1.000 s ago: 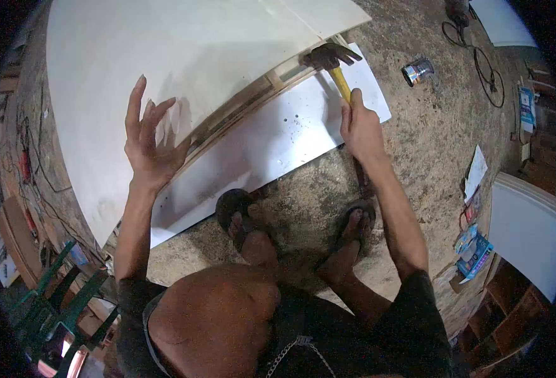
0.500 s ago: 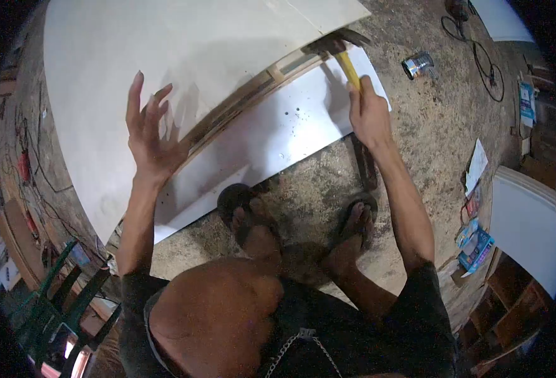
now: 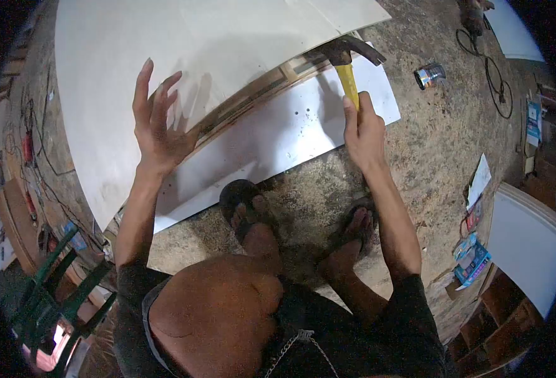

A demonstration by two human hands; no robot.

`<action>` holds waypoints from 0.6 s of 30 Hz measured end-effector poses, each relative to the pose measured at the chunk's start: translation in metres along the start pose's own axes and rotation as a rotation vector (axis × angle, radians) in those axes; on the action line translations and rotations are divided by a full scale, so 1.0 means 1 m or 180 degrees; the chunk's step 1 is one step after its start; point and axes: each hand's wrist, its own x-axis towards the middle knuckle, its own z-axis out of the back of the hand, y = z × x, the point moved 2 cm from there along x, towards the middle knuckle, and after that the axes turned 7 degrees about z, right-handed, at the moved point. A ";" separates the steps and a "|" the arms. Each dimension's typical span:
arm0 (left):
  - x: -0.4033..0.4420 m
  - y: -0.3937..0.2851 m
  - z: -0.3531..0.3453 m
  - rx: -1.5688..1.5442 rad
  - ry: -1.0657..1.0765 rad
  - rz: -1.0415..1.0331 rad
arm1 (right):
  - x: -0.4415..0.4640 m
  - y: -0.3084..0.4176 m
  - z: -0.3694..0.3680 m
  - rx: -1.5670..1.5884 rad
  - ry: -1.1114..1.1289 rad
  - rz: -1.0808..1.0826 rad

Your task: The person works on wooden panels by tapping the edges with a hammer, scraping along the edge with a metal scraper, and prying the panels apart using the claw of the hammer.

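My right hand (image 3: 366,129) is wrapped round the yellow handle of a claw hammer (image 3: 348,82). The dark hammer head is at the edge of a large pale panel (image 3: 164,38), over its wooden frame (image 3: 262,88). My left hand (image 3: 161,129) has its fingers spread and raised, with its heel near the panel's front edge; nothing is in it. Under the frame lies a white board (image 3: 290,129) with two small dark holes and scattered specks.
On the stained floor (image 3: 416,157) are a metal can (image 3: 429,76), a black cable (image 3: 489,75) and a blue box (image 3: 472,261). A green plastic chair (image 3: 63,283) stands lower left. White panels (image 3: 527,246) lean at the right. My feet are before the board.
The hammer moved up and right, then the view shifted; its handle now points more steeply down. My left hand keeps its spread pose. The whole scene sits slightly further right.
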 end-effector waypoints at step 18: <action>0.002 -0.001 0.001 -0.0026 -0.0043 -0.0081 | -0.005 -0.003 -0.022 -0.0147 0.0080 -0.0057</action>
